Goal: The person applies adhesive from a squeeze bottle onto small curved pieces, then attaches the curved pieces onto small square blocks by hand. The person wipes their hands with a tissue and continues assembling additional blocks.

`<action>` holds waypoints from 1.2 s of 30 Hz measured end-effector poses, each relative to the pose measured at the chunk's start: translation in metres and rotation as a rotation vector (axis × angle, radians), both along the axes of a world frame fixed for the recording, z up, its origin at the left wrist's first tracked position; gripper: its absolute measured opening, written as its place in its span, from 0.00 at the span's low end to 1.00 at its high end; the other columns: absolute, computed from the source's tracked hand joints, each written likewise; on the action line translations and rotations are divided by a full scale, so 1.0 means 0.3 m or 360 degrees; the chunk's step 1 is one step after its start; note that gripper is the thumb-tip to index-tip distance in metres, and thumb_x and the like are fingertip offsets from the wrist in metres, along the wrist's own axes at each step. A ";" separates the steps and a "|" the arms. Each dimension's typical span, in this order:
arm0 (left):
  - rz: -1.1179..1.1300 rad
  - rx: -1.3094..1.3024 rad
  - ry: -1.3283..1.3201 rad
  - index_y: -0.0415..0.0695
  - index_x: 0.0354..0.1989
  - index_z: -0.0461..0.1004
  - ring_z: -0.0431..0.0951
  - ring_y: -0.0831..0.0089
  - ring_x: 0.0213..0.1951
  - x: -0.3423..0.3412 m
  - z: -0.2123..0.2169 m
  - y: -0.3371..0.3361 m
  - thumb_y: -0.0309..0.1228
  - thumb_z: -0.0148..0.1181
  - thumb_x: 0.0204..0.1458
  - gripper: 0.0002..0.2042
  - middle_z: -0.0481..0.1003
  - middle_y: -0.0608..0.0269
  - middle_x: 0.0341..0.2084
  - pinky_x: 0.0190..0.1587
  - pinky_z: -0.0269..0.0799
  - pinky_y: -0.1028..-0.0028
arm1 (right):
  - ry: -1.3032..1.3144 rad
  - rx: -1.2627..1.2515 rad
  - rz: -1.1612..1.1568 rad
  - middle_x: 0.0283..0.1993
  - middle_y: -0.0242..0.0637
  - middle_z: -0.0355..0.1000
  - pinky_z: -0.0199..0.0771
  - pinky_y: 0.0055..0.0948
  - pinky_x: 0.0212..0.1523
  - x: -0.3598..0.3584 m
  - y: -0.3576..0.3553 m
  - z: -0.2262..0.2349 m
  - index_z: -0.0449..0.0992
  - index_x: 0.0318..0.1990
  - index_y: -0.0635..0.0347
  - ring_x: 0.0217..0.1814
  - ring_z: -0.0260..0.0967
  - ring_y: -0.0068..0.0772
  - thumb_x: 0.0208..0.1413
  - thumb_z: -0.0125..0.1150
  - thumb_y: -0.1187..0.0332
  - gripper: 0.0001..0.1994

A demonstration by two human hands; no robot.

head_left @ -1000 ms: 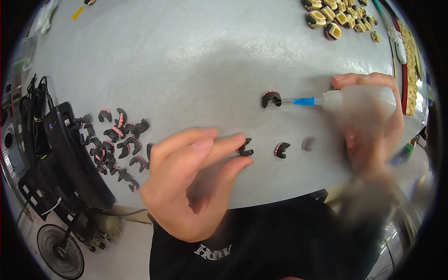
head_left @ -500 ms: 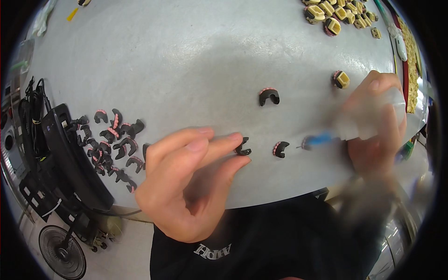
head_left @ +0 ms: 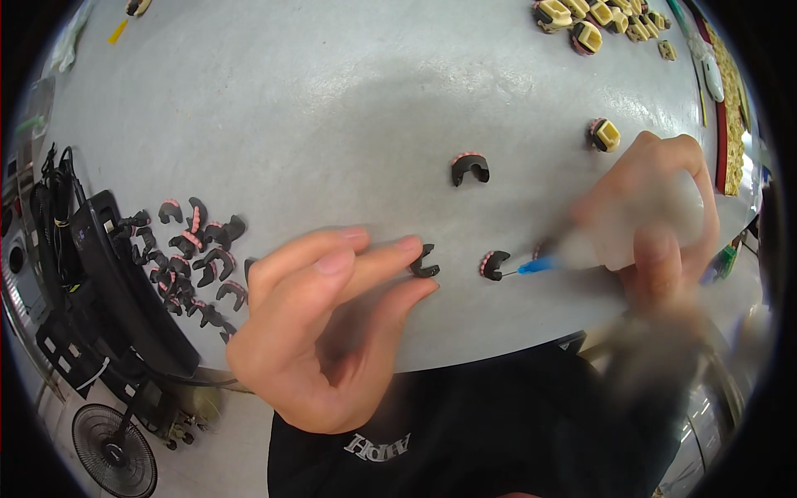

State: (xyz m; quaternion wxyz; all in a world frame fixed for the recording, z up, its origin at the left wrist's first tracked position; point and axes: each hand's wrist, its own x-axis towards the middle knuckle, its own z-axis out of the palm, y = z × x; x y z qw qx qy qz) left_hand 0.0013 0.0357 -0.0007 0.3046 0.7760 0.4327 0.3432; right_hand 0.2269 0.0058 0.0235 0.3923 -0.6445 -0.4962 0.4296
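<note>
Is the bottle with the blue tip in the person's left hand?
No, the right hand holds the bottle, while the left hand is at a small dark curved piece.

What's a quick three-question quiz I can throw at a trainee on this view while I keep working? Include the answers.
1. Which hand holds the translucent bottle?
2. True or false: a black curved piece shows between the thumb and forefinger of the left hand.
3. The blue-hubbed needle points at: A) the cream-and-black pieces at upper right; B) the pink-edged black piece just right of the one by the left hand; C) the standing fan at lower left.

Key: 1. The right hand. 2. True. 3. B.
</note>
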 end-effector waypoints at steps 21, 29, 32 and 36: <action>0.0007 -0.0013 -0.0019 0.36 0.47 0.56 0.75 0.62 0.35 0.000 -0.002 -0.004 0.15 0.68 0.32 0.32 0.77 0.52 0.25 0.44 0.68 0.69 | 0.0011 0.0068 0.0007 0.34 0.38 0.63 0.60 0.15 0.27 0.024 -0.006 -0.007 0.59 0.44 0.61 0.29 0.62 0.18 0.52 0.55 0.49 0.25; 0.0037 -0.0006 -0.0192 0.36 0.48 0.57 0.73 0.64 0.35 0.015 -0.017 -0.008 0.09 0.67 0.30 0.34 0.78 0.50 0.26 0.36 0.71 0.74 | 0.0089 0.0134 -0.0008 0.30 0.36 0.64 0.55 0.15 0.24 0.065 -0.013 0.022 0.60 0.42 0.58 0.25 0.56 0.18 0.56 0.42 0.64 0.10; 0.0006 0.0034 -0.0119 0.37 0.48 0.56 0.73 0.64 0.35 0.009 -0.015 -0.003 0.10 0.68 0.31 0.34 0.78 0.50 0.25 0.36 0.70 0.75 | -0.0016 0.0101 -0.0157 0.26 0.35 0.64 0.54 0.16 0.25 0.052 -0.014 0.022 0.61 0.40 0.58 0.25 0.55 0.19 0.56 0.43 0.63 0.10; 0.0041 0.0027 -0.0091 0.38 0.48 0.57 0.74 0.64 0.34 0.009 -0.012 -0.009 0.11 0.68 0.31 0.33 0.78 0.51 0.25 0.37 0.70 0.74 | -0.0016 0.0327 0.0097 0.26 0.35 0.66 0.54 0.18 0.33 0.047 0.010 0.013 0.62 0.38 0.57 0.28 0.55 0.19 0.55 0.47 0.61 0.10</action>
